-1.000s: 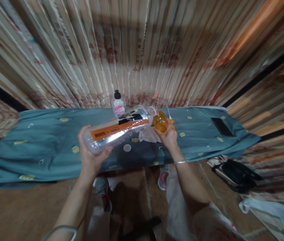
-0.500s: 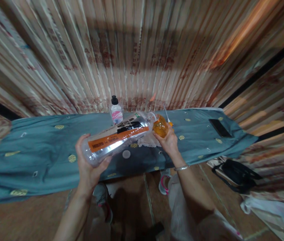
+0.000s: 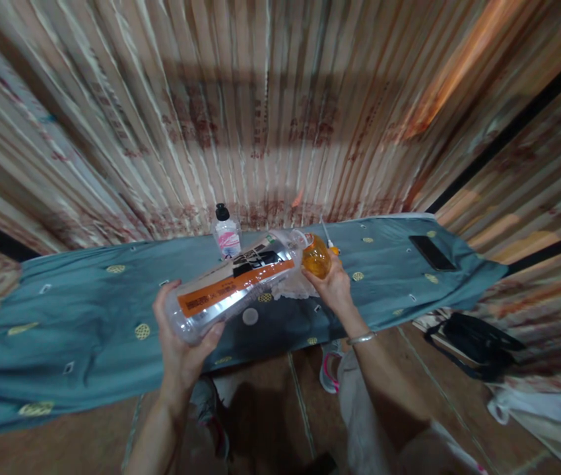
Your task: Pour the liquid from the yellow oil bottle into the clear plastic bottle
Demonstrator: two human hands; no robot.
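My left hand [image 3: 181, 343] grips the base of a large clear plastic bottle [image 3: 233, 287] with an orange and black label, tipped almost flat with its open neck to the right. The neck meets the mouth of a small amber bottle [image 3: 317, 256], which my right hand [image 3: 334, 288] holds from below. Both hands hover over a table draped in a blue-green cloth [image 3: 87, 310]. A white bottle cap [image 3: 249, 316] lies on the cloth under the big bottle. A white lacy cloth [image 3: 293, 287] lies under the amber bottle.
A small clear bottle with a black cap and pink label [image 3: 226, 234] stands at the table's back edge by the striped curtain. A black phone [image 3: 431, 253] lies at the right end. A black bag [image 3: 478, 343] sits on the floor to the right.
The view has drifted so the table sits lower in the frame. Both hands keep the same hold, with the big bottle's neck still at the amber bottle.
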